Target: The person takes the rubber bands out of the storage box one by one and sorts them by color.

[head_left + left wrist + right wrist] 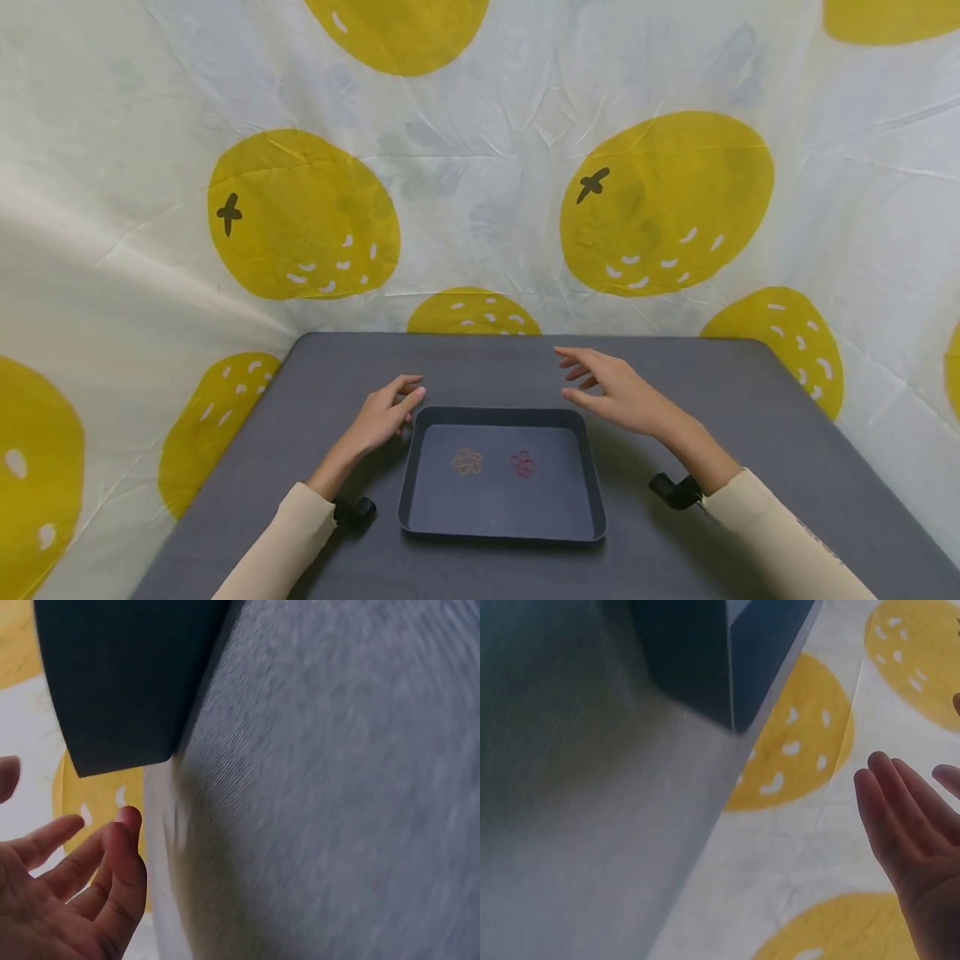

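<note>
Head view: our left grip (381,417) and right grip (621,398), relaxed, empty, flank the dark-grey, rectangular, metal-looking tray (498,515) on our grey bench (480,367); probably stiff, light, best held by opposite sides.

Fruit-print curtain (480,225) behind grey table (315,367)

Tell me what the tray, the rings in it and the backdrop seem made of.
Tray: perhaps coated metal or plastic, dark and matte, given its smooth, even walls. Orange rings and red rings: possibly rubber, given their thin loops; finish too small to tell. Backdrop: likely thin fabric, slightly shiny, given its creases and soft highlights.
</note>
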Motion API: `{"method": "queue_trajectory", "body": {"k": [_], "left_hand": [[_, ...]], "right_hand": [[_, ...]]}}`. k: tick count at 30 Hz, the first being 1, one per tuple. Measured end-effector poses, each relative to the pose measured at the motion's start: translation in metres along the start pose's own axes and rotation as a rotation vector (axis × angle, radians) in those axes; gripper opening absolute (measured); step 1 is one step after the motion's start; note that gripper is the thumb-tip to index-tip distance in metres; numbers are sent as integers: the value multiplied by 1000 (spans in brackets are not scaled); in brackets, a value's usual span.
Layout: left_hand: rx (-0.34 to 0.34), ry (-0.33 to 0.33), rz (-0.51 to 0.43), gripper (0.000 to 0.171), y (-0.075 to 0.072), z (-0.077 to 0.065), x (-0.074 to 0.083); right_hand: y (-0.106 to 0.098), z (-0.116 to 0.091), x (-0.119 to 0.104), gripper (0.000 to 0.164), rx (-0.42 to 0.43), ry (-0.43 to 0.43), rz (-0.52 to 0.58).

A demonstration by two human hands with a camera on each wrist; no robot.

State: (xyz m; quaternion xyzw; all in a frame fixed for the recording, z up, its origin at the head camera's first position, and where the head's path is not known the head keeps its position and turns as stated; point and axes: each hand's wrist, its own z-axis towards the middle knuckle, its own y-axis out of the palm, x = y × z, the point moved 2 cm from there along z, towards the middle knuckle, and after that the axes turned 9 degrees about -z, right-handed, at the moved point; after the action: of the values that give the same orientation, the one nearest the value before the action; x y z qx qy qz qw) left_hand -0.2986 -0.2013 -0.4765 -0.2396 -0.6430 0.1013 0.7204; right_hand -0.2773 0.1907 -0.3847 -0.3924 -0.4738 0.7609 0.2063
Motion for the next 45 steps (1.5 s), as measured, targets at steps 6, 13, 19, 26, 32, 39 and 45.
{"method": "queue_trajectory", "body": {"k": [6, 13, 19, 26, 32, 39, 45], "left_hand": [[-65, -28, -31, 53, 6, -1, -3], [-107, -33, -90, 46, 12, -3, -5], [-193, -42, -125, 48, 16, -5, -8], [-258, -17, -174, 44, 21, -5, -11], [-252, -21, -218, 44, 19, -4, -14], [-266, 3, -240, 41, 19, -4, -15], [-270, 4, -242, 40, 20, -4, -16]], "right_hand": [[14, 14, -16, 64, -30, -42, 76], [36, 30, -27, 62, -94, -56, 121], [56, 44, -35, 58, -166, -73, 172], [75, 60, -41, 49, -244, -61, 215], [93, 73, -46, 31, -307, -128, 178], [119, 86, -53, 15, -361, -198, 102], [134, 89, -56, 11, -368, -183, 55]]}}
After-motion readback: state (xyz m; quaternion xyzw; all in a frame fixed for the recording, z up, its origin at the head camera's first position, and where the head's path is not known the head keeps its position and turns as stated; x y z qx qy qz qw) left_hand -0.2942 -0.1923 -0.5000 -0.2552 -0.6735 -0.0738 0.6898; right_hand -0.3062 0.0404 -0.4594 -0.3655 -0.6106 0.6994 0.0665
